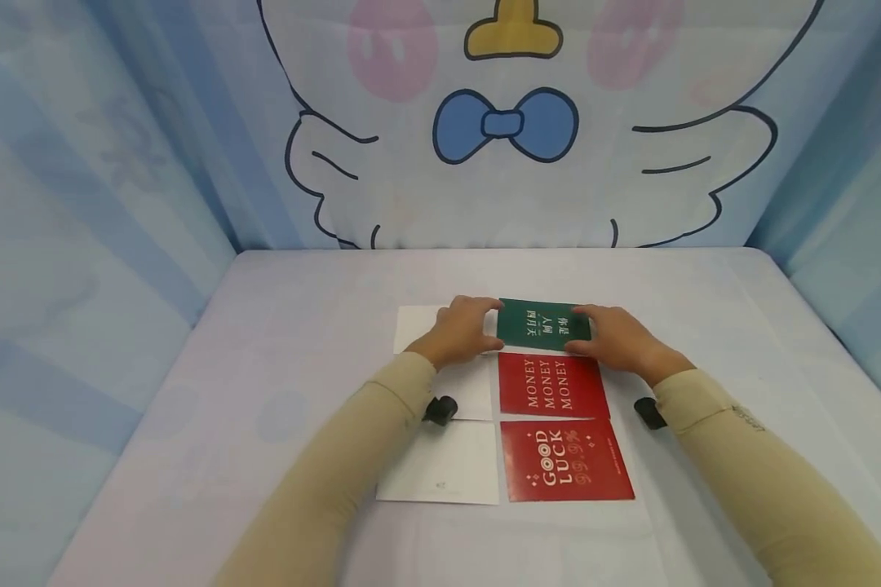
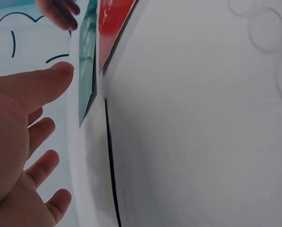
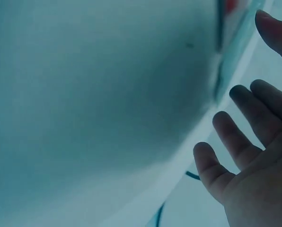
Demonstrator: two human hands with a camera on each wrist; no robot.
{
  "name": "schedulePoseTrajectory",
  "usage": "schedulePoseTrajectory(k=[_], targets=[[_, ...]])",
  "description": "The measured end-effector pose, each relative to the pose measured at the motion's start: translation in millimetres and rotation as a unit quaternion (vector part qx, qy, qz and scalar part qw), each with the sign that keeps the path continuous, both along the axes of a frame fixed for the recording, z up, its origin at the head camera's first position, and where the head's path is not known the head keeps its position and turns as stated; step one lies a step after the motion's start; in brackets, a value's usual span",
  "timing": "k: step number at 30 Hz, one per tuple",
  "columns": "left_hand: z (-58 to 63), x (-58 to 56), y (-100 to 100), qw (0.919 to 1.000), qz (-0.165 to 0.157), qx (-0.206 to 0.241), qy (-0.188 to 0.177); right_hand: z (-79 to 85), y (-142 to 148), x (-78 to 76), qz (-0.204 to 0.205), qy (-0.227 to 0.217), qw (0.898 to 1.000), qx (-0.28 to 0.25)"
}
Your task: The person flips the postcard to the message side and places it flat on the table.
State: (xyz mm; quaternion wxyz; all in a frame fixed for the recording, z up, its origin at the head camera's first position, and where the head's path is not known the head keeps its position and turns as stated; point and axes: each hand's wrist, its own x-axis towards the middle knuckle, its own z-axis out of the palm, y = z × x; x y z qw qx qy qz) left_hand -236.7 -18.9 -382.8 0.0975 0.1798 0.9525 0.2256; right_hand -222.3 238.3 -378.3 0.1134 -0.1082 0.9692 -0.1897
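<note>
A green card (image 1: 534, 324) with white characters lies at the far end of a column of cards. My left hand (image 1: 461, 330) is at its left edge, thumb and index fingertips right at the two corners. At the right end, the thumb and index fingertips of my right hand (image 1: 620, 341) overlap the card. The left wrist view shows the left thumb (image 2: 46, 85) and fingers spread apart, with nothing pinched between them. In the right wrist view the right fingers (image 3: 245, 118) are spread and fairly straight too. The left hand partly hides a white card (image 1: 417, 324).
Nearer lie a red "MONEY" card (image 1: 551, 395) and a red "GOOD LUCK" card (image 1: 567, 481). White cards (image 1: 448, 456) lie beside them on the left. A patterned curtain (image 1: 506, 204) stands behind the pale tabletop (image 1: 286, 326). Dark wrist devices (image 1: 440, 409) sit under the sleeves.
</note>
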Motion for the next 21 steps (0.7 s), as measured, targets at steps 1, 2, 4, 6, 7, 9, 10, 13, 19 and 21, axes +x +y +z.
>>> schedulePoseTrajectory(k=[1,2,4,6,7,9,10,13,19,21], targets=[[-1.6,-1.7,4,1.0,0.0,-0.001,0.002,-1.7,1,-1.3,-0.001,-0.004,1.0,-0.001],[-3.1,-2.8,7,1.0,0.002,-0.001,0.004,-3.2,2,-2.5,-0.002,-0.007,1.0,-0.001],[-5.5,-4.6,12,1.0,0.003,-0.001,0.008,-4.7,3,-4.3,-0.001,-0.008,1.0,0.002],[-8.5,-5.6,15,0.9998,0.003,-0.01,0.014,-4.5,3,-5.6,-0.002,-0.015,1.0,0.003],[-9.6,-5.9,16,0.9998,0.002,-0.016,0.015,-3.7,3,-5.9,-0.003,-0.018,1.0,0.004],[-10.8,-5.9,17,0.9995,-0.003,-0.028,0.013,-2.8,4,-5.9,-0.003,-0.025,1.0,0.005],[-11.1,-5.7,17,0.9994,-0.004,-0.032,0.01,-2.2,4,-5.6,-0.004,-0.029,1.0,0.005],[-10.8,-4.6,17,0.9992,-0.007,-0.039,0.01,-1.1,4,-5.5,-0.003,-0.034,0.999,0.011],[-10.5,-2.6,17,0.9989,-0.017,-0.043,0.013,-1.0,5,-4.3,-0.004,-0.048,0.999,0.024],[-11.4,-2.0,18,0.9986,-0.021,-0.047,0.013,-0.8,5,-2.8,-0.006,-0.053,0.998,0.023]])
